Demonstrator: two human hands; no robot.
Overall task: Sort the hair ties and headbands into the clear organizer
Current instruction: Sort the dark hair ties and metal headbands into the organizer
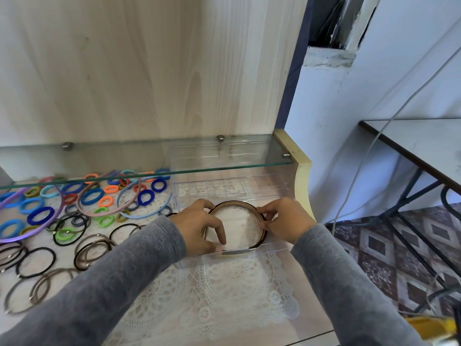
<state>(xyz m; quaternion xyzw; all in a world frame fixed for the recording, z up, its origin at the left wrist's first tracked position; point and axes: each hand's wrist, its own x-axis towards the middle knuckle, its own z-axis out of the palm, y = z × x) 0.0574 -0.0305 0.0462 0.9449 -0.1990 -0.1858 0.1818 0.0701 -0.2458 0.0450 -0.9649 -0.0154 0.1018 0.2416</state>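
Wood panelling (pixel 124 71) rises behind the counter (pixel 311 295), and a glass shelf (pixel 124 158) juts out from it above the far part of the work area. A white lace mat (pixel 224 295) covers the middle of the counter. On it, partly under the shelf, stands the clear organizer (pixel 262 250), its near wall close to the person. Both grey-sleeved arms reach into its near end. The left hand (pixel 197 226) curls round the left side of a bundle of dark headbands (pixel 237 203), thumb and forefinger pinching it down by the near wall. The right hand (pixel 287 221) pinches the bundle's right side. The bundle lies as a loop inside the organizer, touching its near wall. To the left, on the counter, lie a purple headband (pixel 25 236), a pink headband (pixel 104 213) and a light blue headband (pixel 149 214), among many scattered hair ties (pixel 40 216) in blue, green, orange, black and brown.
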